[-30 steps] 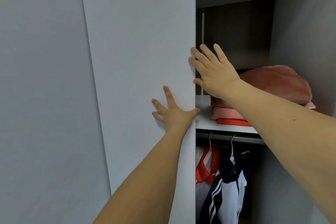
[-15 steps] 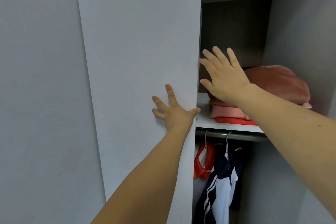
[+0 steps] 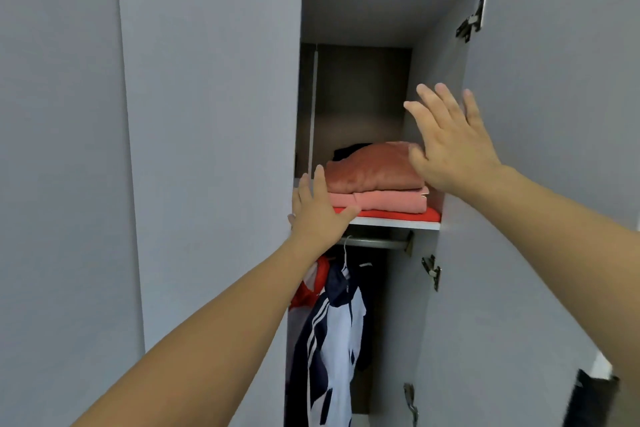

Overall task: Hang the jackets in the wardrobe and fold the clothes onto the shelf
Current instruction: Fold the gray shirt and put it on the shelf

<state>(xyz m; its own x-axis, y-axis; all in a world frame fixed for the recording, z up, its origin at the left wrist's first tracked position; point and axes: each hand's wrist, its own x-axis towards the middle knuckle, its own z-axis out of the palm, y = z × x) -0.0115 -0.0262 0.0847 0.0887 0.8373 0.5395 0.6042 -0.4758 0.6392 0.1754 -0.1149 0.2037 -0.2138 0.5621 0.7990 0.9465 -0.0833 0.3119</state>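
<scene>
Shelf (image 3: 394, 222): three folded clothes (image 3: 377, 189) stacked, toward its right end.
Rail (image 3: 375, 242): jackets (image 3: 332, 333) hung below.
Left hand (image 3: 317, 215): fingers straight, on door (image 3: 211, 135) edge.
Right hand (image 3: 450, 146): fingers spread, empty (task looks nearly done).

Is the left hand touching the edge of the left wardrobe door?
Touching. The head view shows the left hand flat on the left wardrobe door edge, fingers overlapping it with no gap.

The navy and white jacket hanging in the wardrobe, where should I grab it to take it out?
Probably by the hanger hook, not the cloth. The navy and white jacket hangs from the rail below the shelf, its hook standing above the collar. Come straight in from the open front, between the two doors, pinch the hook and lift it up off the rail.
</scene>
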